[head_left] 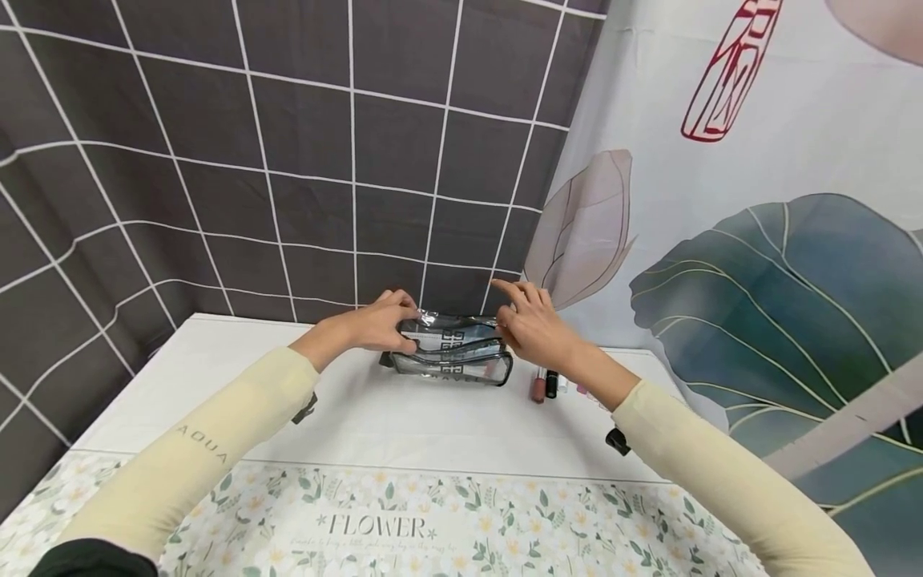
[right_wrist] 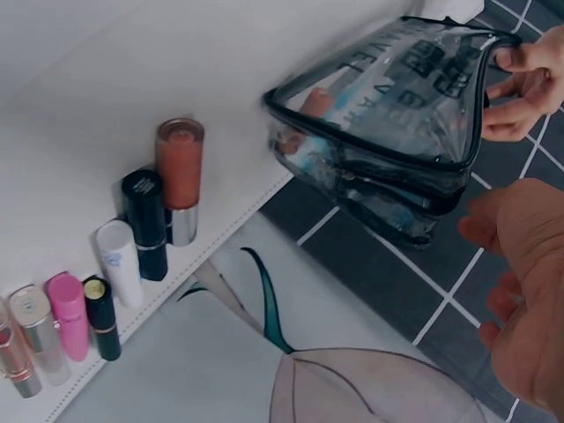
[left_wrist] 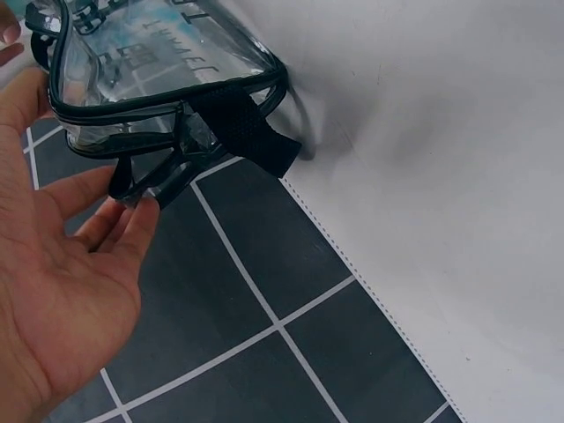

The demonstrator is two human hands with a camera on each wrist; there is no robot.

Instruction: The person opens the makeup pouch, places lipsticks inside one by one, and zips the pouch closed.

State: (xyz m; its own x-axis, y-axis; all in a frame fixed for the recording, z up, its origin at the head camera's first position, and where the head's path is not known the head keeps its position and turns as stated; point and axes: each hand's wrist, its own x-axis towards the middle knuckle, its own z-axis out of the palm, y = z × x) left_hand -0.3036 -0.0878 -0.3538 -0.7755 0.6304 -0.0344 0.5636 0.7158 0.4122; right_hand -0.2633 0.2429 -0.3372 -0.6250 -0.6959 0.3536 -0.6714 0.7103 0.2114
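Makeup pouch (head_left: 450, 367) of clear plastic, edged in black piping and printed with a block emblem, is set near the back of the white tabletop (head_left: 404, 433), in front of a dark cloth (head_left: 296, 200) patterned with white lines. Its left end is pinched by the left hand (head_left: 378, 324), with the thumb on the near side and the fingers bent behind; a black strap tab (left_wrist: 251, 137) is seen at that same end. Just beside the right end, the right hand (head_left: 534, 327) is held loosely spread, its index finger extended — whether the plastic is touched there cannot be told. To the right of the pouch, cosmetics are lined up along the table edge: a reddish-brown lip gloss (right_wrist: 181, 167), a black tube (right_wrist: 145, 225), a white tube (right_wrist: 119, 263), a small dark tube (right_wrist: 102, 319), a pink tube (right_wrist: 69, 315), then two pale ones partly cut off in the right wrist view. The near strip of the table is covered by a floral mat (head_left: 375, 497), printed with "FLOWER". Pale yellow sleeves (head_left: 238, 417) are worn on both arms.
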